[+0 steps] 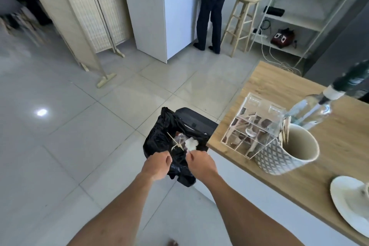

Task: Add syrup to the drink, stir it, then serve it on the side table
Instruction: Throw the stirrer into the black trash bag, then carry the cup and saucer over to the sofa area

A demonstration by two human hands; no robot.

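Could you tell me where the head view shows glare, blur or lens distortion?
In the head view, a bright glare spot sits on the floor tiles at left; the dark bottle at the right edge is motion-blurred; the folding screen and shelf unit lean outward from wide-angle distortion; both hands, left hand and right hand, look fairly sharp.

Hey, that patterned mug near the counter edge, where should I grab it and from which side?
Grip the patterned mug around its outer wall below the rim, coming from the near, open-counter side. No handle shows, it stands upright with its mouth open, and the clear acrylic box crowds its far-left side, so that side is probably awkward.
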